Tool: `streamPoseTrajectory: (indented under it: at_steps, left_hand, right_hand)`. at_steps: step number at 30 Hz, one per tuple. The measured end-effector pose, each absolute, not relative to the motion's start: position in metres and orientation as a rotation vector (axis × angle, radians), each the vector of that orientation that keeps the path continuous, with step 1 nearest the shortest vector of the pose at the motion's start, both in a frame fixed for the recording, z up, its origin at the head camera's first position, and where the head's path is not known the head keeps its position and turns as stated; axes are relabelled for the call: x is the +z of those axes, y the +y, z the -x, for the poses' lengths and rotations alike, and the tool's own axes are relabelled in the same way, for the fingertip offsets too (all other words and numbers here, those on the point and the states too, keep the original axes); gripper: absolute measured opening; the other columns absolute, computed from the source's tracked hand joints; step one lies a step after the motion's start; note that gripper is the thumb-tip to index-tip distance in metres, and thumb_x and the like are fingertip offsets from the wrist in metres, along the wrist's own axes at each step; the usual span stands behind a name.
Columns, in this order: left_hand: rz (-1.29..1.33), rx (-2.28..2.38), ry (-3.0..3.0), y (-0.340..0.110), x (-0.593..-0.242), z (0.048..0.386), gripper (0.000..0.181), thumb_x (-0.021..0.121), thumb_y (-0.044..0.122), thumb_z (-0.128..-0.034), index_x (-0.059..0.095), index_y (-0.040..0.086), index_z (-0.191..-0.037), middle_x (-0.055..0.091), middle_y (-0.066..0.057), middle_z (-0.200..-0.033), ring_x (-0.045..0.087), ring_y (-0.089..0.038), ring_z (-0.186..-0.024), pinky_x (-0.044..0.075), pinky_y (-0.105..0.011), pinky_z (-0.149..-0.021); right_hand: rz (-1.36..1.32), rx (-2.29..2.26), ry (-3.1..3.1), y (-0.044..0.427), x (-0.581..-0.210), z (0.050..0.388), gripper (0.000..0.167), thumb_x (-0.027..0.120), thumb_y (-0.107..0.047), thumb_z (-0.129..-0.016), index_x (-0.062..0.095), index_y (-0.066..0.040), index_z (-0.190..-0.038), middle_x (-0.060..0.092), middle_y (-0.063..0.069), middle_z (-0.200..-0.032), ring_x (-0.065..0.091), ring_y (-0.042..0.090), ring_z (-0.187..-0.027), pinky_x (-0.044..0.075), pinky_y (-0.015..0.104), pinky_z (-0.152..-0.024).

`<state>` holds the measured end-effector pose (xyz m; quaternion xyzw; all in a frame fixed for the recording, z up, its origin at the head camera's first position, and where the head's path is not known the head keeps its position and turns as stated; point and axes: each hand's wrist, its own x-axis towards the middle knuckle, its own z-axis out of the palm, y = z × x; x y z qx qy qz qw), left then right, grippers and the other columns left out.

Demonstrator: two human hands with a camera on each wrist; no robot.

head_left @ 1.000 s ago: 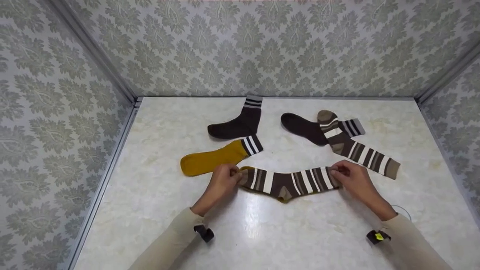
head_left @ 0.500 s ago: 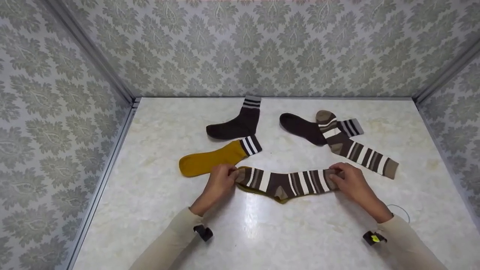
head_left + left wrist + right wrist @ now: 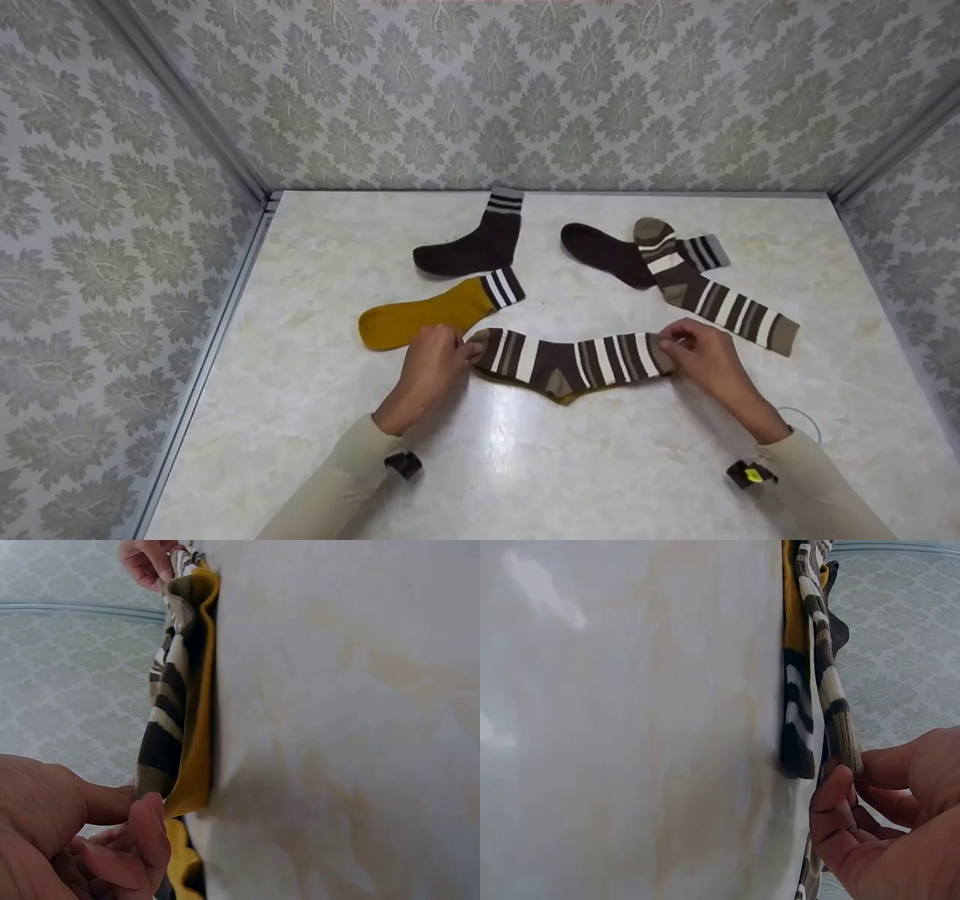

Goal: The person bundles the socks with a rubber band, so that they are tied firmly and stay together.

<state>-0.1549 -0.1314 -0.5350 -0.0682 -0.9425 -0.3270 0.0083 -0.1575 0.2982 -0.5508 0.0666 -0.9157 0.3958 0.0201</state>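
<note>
A brown, white and taupe striped sock (image 3: 555, 360) stretches sideways between both hands in the head view. Beneath it lies a mustard sock, whose edge (image 3: 199, 765) shows in the left wrist view and whose dark, white-banded cuff (image 3: 798, 720) shows in the right wrist view. My left hand (image 3: 429, 367) pinches the striped sock's toe end between thumb and index finger. At the other end my right hand (image 3: 712, 364) pinches the taupe cuff, raised a little off the lower sock. The heels of both socks point toward the front.
Another mustard sock (image 3: 420, 319) lies just behind the left hand. Farther back is a dark sock (image 3: 472, 247) with a grey-banded cuff. At right, a second striped sock (image 3: 727, 307) crosses over another dark sock (image 3: 600, 251). Patterned walls (image 3: 495, 90) bound the marbled table (image 3: 465, 480).
The striped sock's toe end now covers the mustard edge that showed behind it. My left hand has shifted slightly left; the right hand keeps its hold on the cuff.
</note>
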Motion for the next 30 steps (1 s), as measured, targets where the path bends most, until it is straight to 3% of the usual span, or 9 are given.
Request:
streamPoseTrajectory:
  at_steps: [6,17,20,25,30]
  left_hand:
    - [0.162,-1.216,-2.924,-0.135,-0.534,0.158,0.035,0.086,0.017,-0.0981,0.069,0.008,-0.068,0.056,0.004,-0.062,0.053,-0.014,-0.060,0.041,-0.027,-0.054]
    - [0.110,-1.456,-2.860,-0.135,-0.532,0.169,0.027,0.082,0.015,-0.1010,0.075,0.006,-0.076,0.062,0.000,-0.058,0.057,-0.012,-0.050,0.044,-0.025,-0.048]
    - [0.104,-1.511,-2.827,-0.132,-0.533,0.180,0.027,0.082,0.015,-0.1016,0.074,0.006,-0.077,0.064,-0.001,-0.058,0.058,-0.013,-0.049,0.042,-0.024,-0.047]
    - [0.052,-1.621,-2.790,-0.122,-0.536,0.198,0.027,0.079,0.014,-0.1036,0.071,0.005,-0.079,0.067,-0.003,-0.062,0.061,-0.014,-0.051,0.046,-0.024,-0.048]
    - [0.071,-1.643,-2.746,-0.110,-0.542,0.216,0.030,0.078,0.016,-0.1043,0.072,0.004,-0.078,0.070,-0.007,-0.062,0.063,-0.016,-0.049,0.047,-0.023,-0.047]
  right_hand:
    - [-0.191,1.251,-2.832,0.296,-0.549,0.156,0.006,0.078,-0.005,-0.102,0.079,-0.003,-0.108,0.078,0.011,-0.100,0.067,0.010,-0.083,0.048,0.022,-0.067]
    - [-0.136,1.323,-2.788,0.303,-0.542,0.161,0.012,0.076,-0.005,-0.104,0.078,0.000,-0.114,0.077,0.017,-0.108,0.068,0.009,-0.088,0.050,0.020,-0.067]
    - [-0.126,1.372,-2.749,0.309,-0.542,0.165,0.014,0.076,-0.006,-0.104,0.078,0.002,-0.116,0.076,0.020,-0.109,0.066,0.005,-0.080,0.050,0.021,-0.064]
    - [-0.111,1.410,-2.689,0.315,-0.545,0.177,0.017,0.075,-0.008,-0.105,0.078,0.003,-0.118,0.075,0.021,-0.105,0.066,0.013,-0.069,0.049,0.023,-0.058]
    - [-0.054,1.374,-2.652,0.318,-0.549,0.194,0.018,0.074,-0.010,-0.106,0.077,0.003,-0.118,0.075,0.021,-0.105,0.064,0.007,-0.070,0.048,0.020,-0.058]
